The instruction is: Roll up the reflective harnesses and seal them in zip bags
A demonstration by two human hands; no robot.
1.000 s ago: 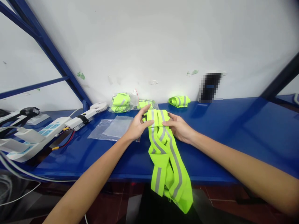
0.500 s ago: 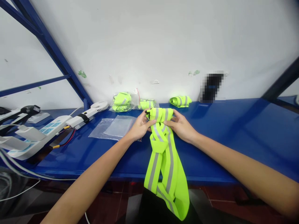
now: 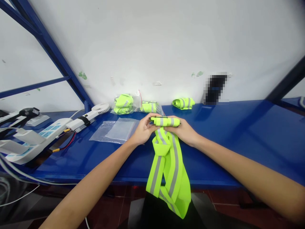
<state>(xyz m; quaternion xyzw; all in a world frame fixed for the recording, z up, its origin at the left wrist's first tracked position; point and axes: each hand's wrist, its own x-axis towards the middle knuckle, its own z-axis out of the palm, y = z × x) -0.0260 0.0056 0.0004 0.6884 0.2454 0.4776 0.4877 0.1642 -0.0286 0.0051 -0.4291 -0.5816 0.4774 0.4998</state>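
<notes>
A fluorescent yellow-green reflective strap (image 3: 176, 162) with grey stripes is rolled up at its upper end. Its loose bands hang down over the table's front edge onto a dark lap. My left hand (image 3: 144, 128) grips the left end of the roll, and my right hand (image 3: 184, 130) grips the right end, with the fingers partly hidden behind it. Black pieces stick out at both ends of the roll. Beyond my hands, a rolled reflective strap (image 3: 183, 103) lies unbagged by the wall. Two clear bags of similar straps, one bag (image 3: 123, 104) and another bag (image 3: 149, 107), sit left of it.
Flat clear plastic bags (image 3: 116, 130) lie left of my hands on the blue table (image 3: 226, 136). Further left are a white handheld fan (image 3: 100, 108), a power strip (image 3: 45, 135) with plugs, and cables. A pixelated dark object (image 3: 215, 89) stands against the wall.
The rolled end has turned over in my hands and now looks thinner, seen edge-on. The hanging bands have risen slightly with it.
</notes>
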